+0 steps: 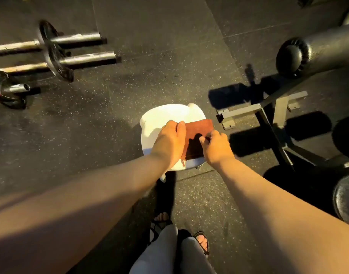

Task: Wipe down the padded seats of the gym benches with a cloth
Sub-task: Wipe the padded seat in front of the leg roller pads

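Straight ahead, the left hand (170, 139) is lying flat on the left edge of the cloth (197, 131) while the right hand (216, 148) is pinching its near edge, over a white stool (159, 119); the bench (276, 104) is standing off right, nearer the right hand.

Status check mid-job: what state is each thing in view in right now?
cloth: spread over the white seat, a hand at each side edge.
white seat: partly covered by the cloth.
left hand: on the cloth's left edge; grip unclear.
right hand: pinches the cloth's right edge.
barbells: lying on the floor, plates on.
bench frame: standing at right, untouched.
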Available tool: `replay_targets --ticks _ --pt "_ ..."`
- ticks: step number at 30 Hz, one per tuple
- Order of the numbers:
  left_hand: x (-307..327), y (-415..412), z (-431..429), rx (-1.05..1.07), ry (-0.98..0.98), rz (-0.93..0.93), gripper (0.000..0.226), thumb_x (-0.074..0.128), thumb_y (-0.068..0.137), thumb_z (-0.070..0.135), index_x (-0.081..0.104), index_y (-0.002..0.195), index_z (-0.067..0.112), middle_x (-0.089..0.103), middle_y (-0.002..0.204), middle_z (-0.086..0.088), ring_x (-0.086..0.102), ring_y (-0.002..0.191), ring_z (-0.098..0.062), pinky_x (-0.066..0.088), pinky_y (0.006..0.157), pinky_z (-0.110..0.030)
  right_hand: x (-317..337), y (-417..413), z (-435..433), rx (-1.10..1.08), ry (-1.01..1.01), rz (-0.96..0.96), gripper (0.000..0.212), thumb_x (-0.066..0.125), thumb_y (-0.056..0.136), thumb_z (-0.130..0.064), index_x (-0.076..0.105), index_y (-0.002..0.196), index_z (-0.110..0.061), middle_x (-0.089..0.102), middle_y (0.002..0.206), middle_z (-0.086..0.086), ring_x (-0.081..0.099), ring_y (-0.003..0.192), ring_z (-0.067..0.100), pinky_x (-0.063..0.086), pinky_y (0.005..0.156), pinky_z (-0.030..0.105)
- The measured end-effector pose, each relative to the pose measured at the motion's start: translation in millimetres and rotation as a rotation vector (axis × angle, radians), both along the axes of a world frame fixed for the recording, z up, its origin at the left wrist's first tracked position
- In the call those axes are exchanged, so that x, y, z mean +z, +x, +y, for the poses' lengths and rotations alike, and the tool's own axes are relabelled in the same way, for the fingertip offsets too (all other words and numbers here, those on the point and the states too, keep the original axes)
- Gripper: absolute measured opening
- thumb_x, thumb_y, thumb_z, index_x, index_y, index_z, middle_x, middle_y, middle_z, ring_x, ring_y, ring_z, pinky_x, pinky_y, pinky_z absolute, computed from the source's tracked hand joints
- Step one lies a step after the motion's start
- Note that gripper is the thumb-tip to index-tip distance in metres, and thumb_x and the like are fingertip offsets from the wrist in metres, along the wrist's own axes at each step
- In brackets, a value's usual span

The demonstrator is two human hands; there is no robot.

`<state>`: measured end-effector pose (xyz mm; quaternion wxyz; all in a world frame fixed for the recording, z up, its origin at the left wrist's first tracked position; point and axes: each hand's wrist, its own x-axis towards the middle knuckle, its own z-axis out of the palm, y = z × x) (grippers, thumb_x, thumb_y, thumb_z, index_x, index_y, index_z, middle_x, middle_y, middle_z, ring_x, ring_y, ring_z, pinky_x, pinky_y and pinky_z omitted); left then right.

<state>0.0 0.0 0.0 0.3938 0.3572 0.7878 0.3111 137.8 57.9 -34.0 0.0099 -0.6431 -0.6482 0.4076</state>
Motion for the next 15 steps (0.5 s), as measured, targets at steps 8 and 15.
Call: replay_targets --ticks 8,15 --pt "-90.7 -0.3 27.3 -0.058 0.067 0.136 0.032 0.037 0.106 0.036 0.057 0.108 0.011 0.059 0.108 -0.005 0.055 0.103 -0.023 0.044 0.095 -0.039 -72.2 -11.2 29.3 -0.024 0.031 0.011 0.046 0.057 0.099 -0.030 0.041 0.140 -0.015 0.040 0.146 0.013 0.043 0.132 0.038 0.041 0.107 0.054" --pt "-121.6 0.1 38.8 -0.047 0.070 0.179 0.030 0.041 0.105 0.030 0.060 0.110 0.007 0.059 0.110 -0.009 0.053 0.107 -0.026 0.043 0.097 -0.040 -90.4 -21.0 44.0 -0.127 0.273 -0.088 0.062 0.073 0.087 -0.017 0.041 0.139 -0.012 0.057 0.128 0.010 0.051 0.122 0.033 0.042 0.102 0.050"
